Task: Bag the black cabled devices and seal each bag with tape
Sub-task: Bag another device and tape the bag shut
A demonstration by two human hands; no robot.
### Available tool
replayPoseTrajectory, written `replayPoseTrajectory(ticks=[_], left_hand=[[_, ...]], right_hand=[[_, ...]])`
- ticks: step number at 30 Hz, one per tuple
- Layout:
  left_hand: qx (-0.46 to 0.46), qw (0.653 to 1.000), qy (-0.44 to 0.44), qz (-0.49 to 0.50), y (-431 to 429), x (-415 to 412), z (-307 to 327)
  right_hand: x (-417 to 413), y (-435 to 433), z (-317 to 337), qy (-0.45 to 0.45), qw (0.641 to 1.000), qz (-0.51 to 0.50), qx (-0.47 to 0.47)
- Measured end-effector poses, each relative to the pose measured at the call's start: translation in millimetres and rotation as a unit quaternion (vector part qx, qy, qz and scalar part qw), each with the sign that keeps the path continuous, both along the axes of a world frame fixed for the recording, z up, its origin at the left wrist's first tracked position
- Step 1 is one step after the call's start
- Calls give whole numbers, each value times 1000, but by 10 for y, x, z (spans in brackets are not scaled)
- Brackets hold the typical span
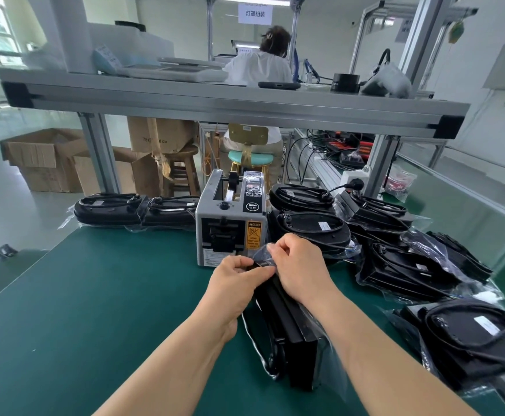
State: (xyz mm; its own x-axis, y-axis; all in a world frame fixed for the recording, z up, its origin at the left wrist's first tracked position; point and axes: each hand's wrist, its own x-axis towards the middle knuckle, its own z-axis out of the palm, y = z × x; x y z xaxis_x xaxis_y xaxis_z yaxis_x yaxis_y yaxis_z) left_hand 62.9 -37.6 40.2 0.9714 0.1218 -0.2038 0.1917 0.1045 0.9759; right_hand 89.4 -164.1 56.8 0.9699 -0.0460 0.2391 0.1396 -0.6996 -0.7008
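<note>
A black cabled device (pixel 287 334) stands on edge on the green mat (pixel 95 310), inside a clear plastic bag (pixel 326 358). My left hand (pixel 236 283) and my right hand (pixel 299 265) both pinch the bag's open far end (pixel 260 256) and hold the clear flap folded over the device's top. They meet just in front of the grey tape dispenser (pixel 230 220). Whether a piece of tape is under my fingers cannot be made out.
Several bagged black devices (pixel 410 265) are piled at the right, two more (pixel 131 208) lie left of the dispenser. An aluminium shelf frame (pixel 215 106) crosses overhead. A person in white (pixel 260 70) sits beyond it. Cardboard boxes (pixel 47 160) stand on the floor at the left.
</note>
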Motion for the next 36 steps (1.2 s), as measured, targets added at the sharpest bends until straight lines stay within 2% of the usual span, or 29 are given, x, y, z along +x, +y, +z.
replayPoseTrajectory(ticks=[3, 6, 10, 12, 14, 16, 18, 20, 23, 26, 29, 31, 33, 34, 36], left_hand=[[-5, 1000, 16, 8, -20, 3, 54], [-28, 999, 21, 15, 18, -45, 59], [-4, 998, 4, 58, 231, -198, -53], [15, 997, -13, 72, 299, -309, -79], [49, 996, -36, 69, 347, -428, -102], [89, 992, -63, 66, 410, -548, -95], [121, 988, -85, 43, 486, -666, -69], [131, 985, -109, -15, 549, -788, -8], [74, 972, -159, -155, 573, -930, 58], [30, 937, -200, -285, 533, -1059, 77], [14, 922, -215, -320, 516, -1140, 66], [20, 919, -215, -329, 517, -1158, 63], [27, 914, -226, -336, 532, -1174, 49], [24, 918, -229, -324, 552, -1184, 47], [-2, 940, -206, -271, 627, -1195, 47]], right_hand=[[-12, 9, 39, 21, 1000, 2, 0], [-83, -42, 107, 71, 995, 29, -65], [-237, -172, 238, 178, 967, 69, -166], [-314, -254, 280, 232, 952, 104, -170], [-416, -336, 328, 256, 950, 135, -118], [-528, -467, 355, 242, 956, 153, -66], [-665, -621, 378, 231, 953, 192, 44], [-815, -755, 370, 231, 918, 265, 182], [-1014, -832, 293, 170, 884, 327, 288], [-1136, -814, 206, 140, 852, 367, 347], [-1198, -782, 187, 146, 810, 398, 404], [-1210, -727, 209, 151, 799, 404, 419], [-1195, -626, 254, 156, 800, 401, 417], [-1173, -551, 288, 158, 812, 390, 404], [-1102, -359, 375, 152, 863, 333, 349]])
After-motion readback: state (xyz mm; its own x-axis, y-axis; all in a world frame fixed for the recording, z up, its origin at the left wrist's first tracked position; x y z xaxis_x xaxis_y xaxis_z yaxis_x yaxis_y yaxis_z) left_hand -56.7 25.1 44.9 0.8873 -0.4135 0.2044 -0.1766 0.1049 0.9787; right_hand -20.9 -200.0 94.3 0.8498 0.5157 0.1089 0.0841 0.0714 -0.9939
